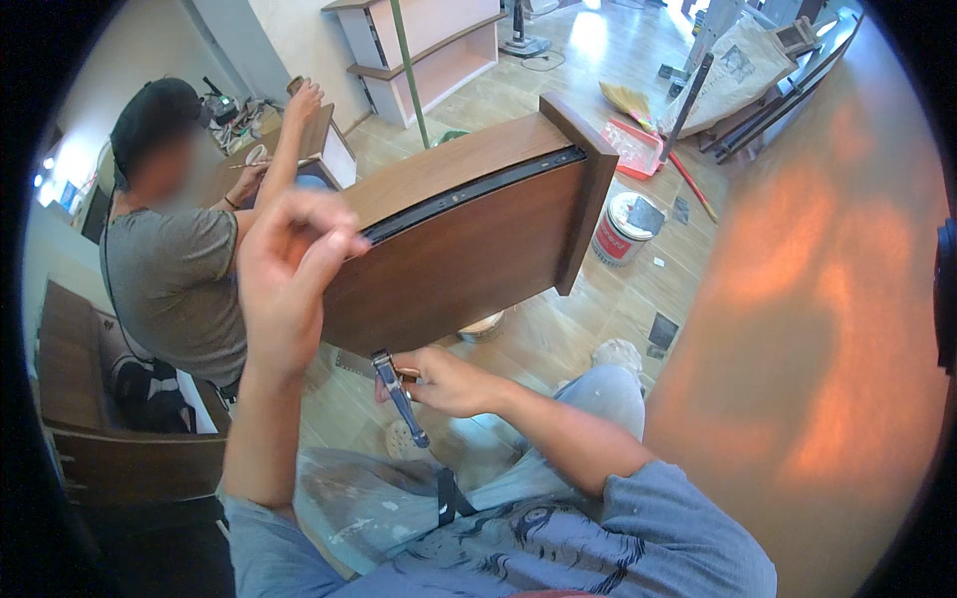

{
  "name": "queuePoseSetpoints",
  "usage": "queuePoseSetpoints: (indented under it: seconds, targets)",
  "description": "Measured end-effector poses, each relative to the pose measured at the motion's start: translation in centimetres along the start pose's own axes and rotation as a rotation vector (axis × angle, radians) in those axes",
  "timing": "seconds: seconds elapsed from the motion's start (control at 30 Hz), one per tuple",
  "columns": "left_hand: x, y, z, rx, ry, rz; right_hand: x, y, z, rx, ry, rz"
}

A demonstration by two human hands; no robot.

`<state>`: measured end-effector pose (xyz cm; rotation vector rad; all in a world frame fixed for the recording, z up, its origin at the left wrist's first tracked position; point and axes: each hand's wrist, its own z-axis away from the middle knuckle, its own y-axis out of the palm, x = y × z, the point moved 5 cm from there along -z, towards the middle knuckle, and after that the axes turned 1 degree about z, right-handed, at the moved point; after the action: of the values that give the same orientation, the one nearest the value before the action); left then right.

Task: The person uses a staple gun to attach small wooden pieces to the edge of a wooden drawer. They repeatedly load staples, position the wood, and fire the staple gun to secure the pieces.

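Co-worker [169,249] in grey shirt at 9 o'clock, hands on a small wooden cabinet [324,145]. Left hand [284,274] raised, grip pinched narrow on the near corner of the wooden panel [469,234]. Panel is mid-frame, held in the air, long axis running 8 to 2 o'clock, black strip along its top edge, end board at the 2 o'clock end. Right hand [449,381] below it, grip closed on a metal tool [399,394], tip pointing 5 o'clock. Paint can [623,227], broom [648,125] and red dustpan [633,148] on the floor behind.
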<state>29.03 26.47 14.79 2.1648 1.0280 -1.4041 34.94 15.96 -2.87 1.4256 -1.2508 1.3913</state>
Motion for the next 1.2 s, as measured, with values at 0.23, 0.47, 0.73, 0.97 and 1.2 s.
queuePoseSetpoints:
  seconds: [0.23,0.47,0.73,0.97,1.2]
  targets:
    - [2.3,3.4,-13.1,0.373,-0.133,-0.228,1.0,-4.7,0.7,-0.283,0.008,-0.301]
    - [-4.1,-8.0,-15.7,0.166,-0.286,-0.381,1.2,-8.9,1.9,-0.482,-0.033,-0.312]
    - [-0.6,-8.5,-12.1,0.324,-0.264,-0.345,1.5,-9.8,2.3,-0.561,-0.050,-0.282]
    - [2.3,-17.8,0.5,-0.040,-0.643,-0.501,1.2,-9.6,2.3,-0.575,0.031,-0.254]
    - [6.3,-18.6,6.2,-0.279,-0.669,-0.175,2.0,-7.5,1.2,-0.499,-0.003,-0.190]
